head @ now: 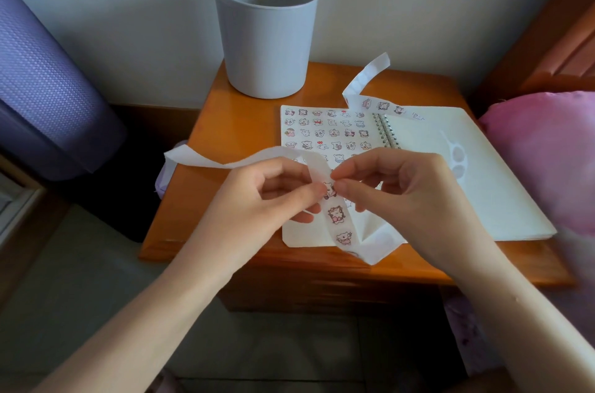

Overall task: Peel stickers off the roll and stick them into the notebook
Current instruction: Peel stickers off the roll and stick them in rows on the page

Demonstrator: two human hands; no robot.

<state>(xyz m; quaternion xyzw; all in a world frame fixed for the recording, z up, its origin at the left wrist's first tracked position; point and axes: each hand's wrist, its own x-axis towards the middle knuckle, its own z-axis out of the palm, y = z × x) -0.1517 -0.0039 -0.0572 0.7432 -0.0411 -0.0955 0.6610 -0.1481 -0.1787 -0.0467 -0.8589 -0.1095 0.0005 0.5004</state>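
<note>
A spiral notebook [428, 148] lies open on a wooden nightstand [225, 135]; its left page [325, 131] carries several rows of small cartoon stickers. A long white sticker strip [338, 218] loops over the notebook, with one empty tail [206, 159] trailing left and another part [367, 77] curling up at the back. My left hand [277, 196] pinches the strip in front of the left page. My right hand [392, 186] pinches a small cartoon sticker [329, 189] on the strip right beside my left fingertips.
A grey plastic bin [267, 35] stands at the back of the nightstand against the wall. A purple ribbed object [42, 83] leans at the left. A pink pillow [544, 151] and a wooden bed frame [547, 48] are at the right. Tiled floor lies below.
</note>
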